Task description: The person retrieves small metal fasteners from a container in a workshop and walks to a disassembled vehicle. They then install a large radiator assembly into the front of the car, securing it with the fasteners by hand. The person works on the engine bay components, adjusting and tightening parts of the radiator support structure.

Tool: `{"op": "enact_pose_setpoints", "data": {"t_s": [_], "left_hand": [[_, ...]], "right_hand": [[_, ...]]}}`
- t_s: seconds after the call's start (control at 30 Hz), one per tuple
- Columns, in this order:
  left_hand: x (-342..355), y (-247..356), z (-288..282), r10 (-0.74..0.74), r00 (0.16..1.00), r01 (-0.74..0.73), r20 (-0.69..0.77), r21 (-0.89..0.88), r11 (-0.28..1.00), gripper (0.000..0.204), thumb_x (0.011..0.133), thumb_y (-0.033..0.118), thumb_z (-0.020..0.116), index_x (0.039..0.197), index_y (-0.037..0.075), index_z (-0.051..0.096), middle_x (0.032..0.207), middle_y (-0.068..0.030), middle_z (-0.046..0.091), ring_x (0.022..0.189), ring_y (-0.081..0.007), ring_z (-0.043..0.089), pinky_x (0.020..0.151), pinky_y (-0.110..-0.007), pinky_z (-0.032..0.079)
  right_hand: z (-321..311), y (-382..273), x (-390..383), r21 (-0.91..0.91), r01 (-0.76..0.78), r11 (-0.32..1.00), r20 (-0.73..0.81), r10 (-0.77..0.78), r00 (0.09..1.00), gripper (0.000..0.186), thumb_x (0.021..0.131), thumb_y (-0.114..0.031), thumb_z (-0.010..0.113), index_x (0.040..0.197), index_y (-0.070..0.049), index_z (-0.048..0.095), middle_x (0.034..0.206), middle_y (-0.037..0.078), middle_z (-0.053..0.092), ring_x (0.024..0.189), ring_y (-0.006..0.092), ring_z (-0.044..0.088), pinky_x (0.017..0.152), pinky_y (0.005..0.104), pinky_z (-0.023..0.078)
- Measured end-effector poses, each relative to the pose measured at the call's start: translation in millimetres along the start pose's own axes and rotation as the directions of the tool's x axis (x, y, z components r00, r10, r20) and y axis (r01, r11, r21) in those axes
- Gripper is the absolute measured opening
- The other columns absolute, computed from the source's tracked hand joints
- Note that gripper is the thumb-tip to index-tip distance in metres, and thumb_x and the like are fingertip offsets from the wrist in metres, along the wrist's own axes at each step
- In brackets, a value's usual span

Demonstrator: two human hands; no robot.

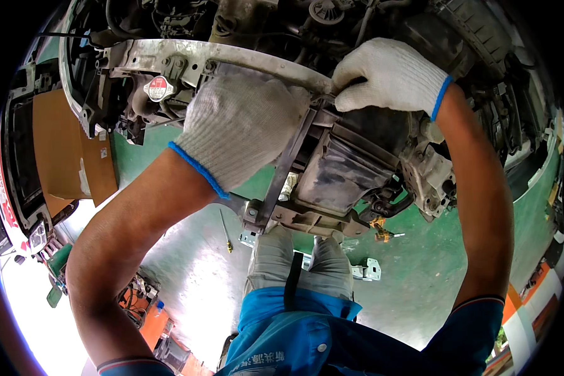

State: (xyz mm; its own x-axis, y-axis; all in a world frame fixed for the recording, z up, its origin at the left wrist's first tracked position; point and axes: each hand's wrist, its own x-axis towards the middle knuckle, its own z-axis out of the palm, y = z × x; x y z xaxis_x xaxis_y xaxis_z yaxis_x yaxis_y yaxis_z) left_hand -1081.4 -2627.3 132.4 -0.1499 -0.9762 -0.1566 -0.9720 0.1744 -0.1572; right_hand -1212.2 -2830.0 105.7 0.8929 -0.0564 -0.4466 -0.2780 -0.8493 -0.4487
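My left hand (241, 119), in a white knit glove with a blue cuff, is closed at the car's front end, its knuckles by the top of a dark upright metal brace (285, 166). Its fingertips are turned away, so I cannot see what they hold. In a matching glove, my right hand (385, 75) pinches thumb and forefinger together at the grey upper crossbeam (232, 51), where the brace meets it. Whatever lies in that pinch is too small to make out. Left of my left hand is a round radiator cap (159, 89) with a red-and-white label.
Behind the crossbeam is the engine bay (263, 22). A dark plastic box (344, 172) sits right of the brace. On the green floor lie a screwdriver (228, 241) and a yellow power drill (382, 230). A cardboard box (72, 147) stands at the left.
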Motion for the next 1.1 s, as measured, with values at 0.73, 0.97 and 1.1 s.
{"op": "enact_pose_setpoints", "data": {"t_s": [0.73,0.97,1.1], "left_hand": [[-3,3,10,-0.082,0.976,0.15,0.201,-0.354,0.923,0.033,0.064,0.032,0.084,0.091,0.013,0.08,0.08,-0.012,0.075,0.077,-0.0342,0.075,0.078,-0.063,0.055],[-2,6,25,-0.076,0.991,0.112,0.106,-0.39,0.914,0.034,0.066,0.034,0.081,0.09,0.011,0.079,0.082,-0.0128,0.075,0.078,-0.0365,0.074,0.076,-0.067,0.054],[-1,4,25,-0.048,0.999,0.047,-0.014,-0.114,0.992,0.012,0.085,0.018,0.062,0.091,0.008,0.067,0.074,-0.0074,0.069,0.07,-0.027,0.072,0.055,-0.048,0.054]], "right_hand": [[8,0,15,-0.003,0.098,0.995,-0.016,-0.098,0.995,0.03,0.082,-0.034,0.074,0.087,-0.005,0.076,0.07,0.012,0.065,0.062,0.0244,0.062,0.061,0.0388,0.048],[8,3,14,-0.107,0.077,0.991,0.003,-0.077,0.997,0.032,0.081,-0.038,0.073,0.085,-0.006,0.075,0.073,0.013,0.067,0.068,0.0274,0.065,0.063,0.0411,0.05],[1,-3,13,-0.141,0.026,0.99,-0.028,-0.03,0.999,0.039,0.076,-0.042,0.071,0.089,-0.005,0.076,0.084,0.015,0.071,0.081,0.0329,0.069,0.072,0.0424,0.053]]}}
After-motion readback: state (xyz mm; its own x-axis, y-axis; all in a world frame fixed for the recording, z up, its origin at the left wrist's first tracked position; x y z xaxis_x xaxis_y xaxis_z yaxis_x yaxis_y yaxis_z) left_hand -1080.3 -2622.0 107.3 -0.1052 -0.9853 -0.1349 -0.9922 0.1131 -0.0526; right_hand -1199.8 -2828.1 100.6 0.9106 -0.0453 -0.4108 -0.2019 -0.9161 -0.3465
